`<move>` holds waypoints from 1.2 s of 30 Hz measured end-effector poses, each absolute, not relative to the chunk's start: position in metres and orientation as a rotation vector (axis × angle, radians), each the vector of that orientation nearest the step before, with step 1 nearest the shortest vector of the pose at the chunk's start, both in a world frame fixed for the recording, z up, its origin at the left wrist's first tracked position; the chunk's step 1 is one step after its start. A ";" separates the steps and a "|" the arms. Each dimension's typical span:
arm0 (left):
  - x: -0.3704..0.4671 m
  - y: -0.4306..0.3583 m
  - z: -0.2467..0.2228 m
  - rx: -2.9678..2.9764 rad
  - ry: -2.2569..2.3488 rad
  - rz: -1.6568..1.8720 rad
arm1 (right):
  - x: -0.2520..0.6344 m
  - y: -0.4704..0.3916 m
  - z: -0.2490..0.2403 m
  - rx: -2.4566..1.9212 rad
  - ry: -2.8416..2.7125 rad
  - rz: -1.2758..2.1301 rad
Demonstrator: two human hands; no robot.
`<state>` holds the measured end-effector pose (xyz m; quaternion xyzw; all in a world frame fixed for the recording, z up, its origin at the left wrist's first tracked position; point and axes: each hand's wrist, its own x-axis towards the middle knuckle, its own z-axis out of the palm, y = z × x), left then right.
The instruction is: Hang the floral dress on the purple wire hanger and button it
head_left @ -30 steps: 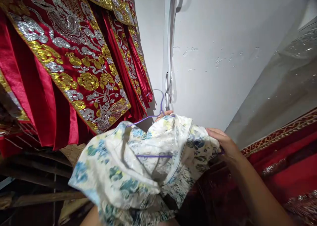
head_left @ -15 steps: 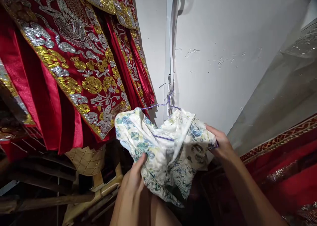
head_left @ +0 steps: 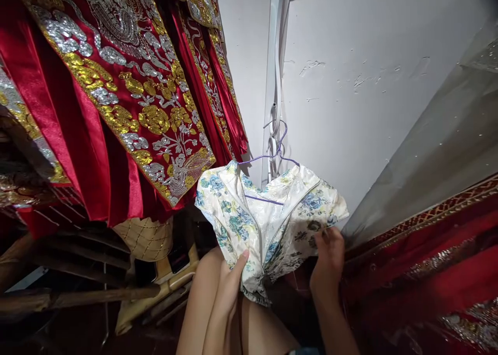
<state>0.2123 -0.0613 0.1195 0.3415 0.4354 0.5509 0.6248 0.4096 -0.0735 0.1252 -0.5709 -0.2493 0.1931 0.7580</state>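
Observation:
A short-sleeved white blouse (head_left: 249, 225) with a blue and yellow floral print lies in front of me on a purple wire hanger (head_left: 280, 150). The hanger's hook rises above the collar, against the wall. My left hand (head_left: 231, 280) pinches the lower left front of the blouse; its thumb lies on top and the other fingers are hidden behind the cloth. Below the sleeve on the right, my right hand (head_left: 330, 251) grips the blouse's side edge with bent fingers. The gathered hem hangs between both hands, over my bare legs.
Red panels with gold and silver sequins (head_left: 155, 116) hang at the left. Beneath them stand a bamboo chair (head_left: 171, 287) and wooden poles (head_left: 78, 298). A white wall (head_left: 342, 43) with a pipe is ahead. Clear plastic sheeting (head_left: 431, 132) and red fabric (head_left: 439, 272) occupy the right.
My right hand has moved from the sleeve end down to the blouse's side. The hanger hook has come more upright, and the blouse lies flatter and more spread.

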 end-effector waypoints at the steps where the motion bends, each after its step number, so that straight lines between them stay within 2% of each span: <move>1: 0.213 -0.064 0.121 0.784 1.007 1.265 | 0.395 -0.079 0.122 -1.271 -0.562 0.404; 8: 0.213 -0.082 0.131 0.843 1.009 1.275 | 0.344 -0.109 0.130 -1.264 -0.816 0.228; 12: 0.221 -0.089 0.129 0.885 0.964 1.218 | 0.336 -0.129 0.123 -1.210 -0.950 0.255; 21: 0.235 -0.091 0.129 0.982 0.990 1.214 | 0.359 -0.118 0.109 -1.267 -1.040 0.797; 30: 0.227 -0.093 0.115 0.959 1.044 1.227 | 0.380 -0.126 0.123 -1.222 -1.207 1.115; 32: 0.230 -0.094 0.111 1.003 1.165 1.357 | 0.381 -0.126 0.124 -1.205 -1.198 1.135; 36: 0.250 -0.111 0.100 1.295 1.461 1.919 | 0.378 -0.125 0.127 -1.139 -1.167 1.242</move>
